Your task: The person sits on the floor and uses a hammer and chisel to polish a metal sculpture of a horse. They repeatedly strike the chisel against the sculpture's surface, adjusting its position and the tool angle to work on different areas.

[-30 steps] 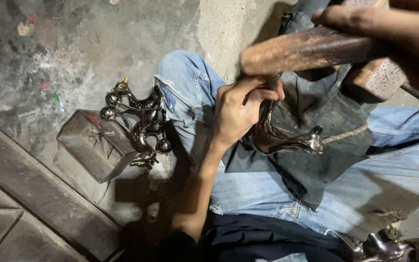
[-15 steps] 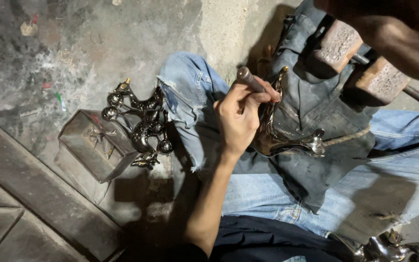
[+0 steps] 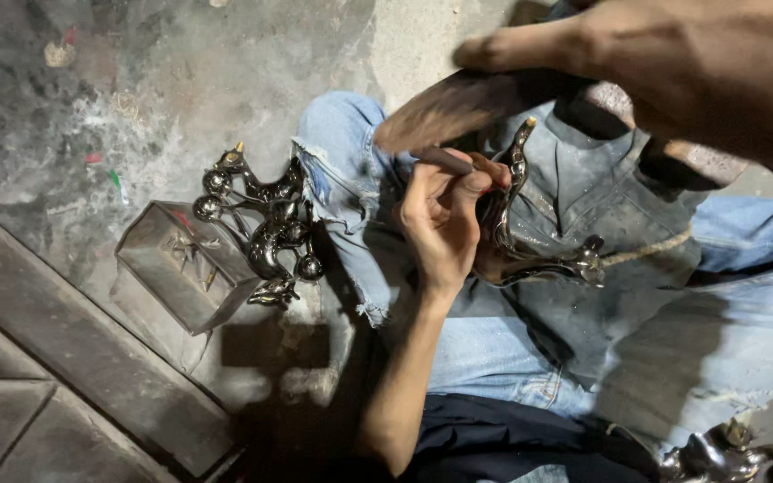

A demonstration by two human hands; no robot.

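Gripping a small punch (image 3: 445,160) against the curved metal casting (image 3: 516,210), the left hand (image 3: 440,219) steadies while the right hand (image 3: 673,63) clenches a hammer (image 3: 440,112).

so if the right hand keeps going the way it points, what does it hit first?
Probably the thin rod pinched in the left hand. The right hand aims down-left with a blurred hammer, whose end sits just above the rod. Depth unclear, so the curved metal piece is possible.
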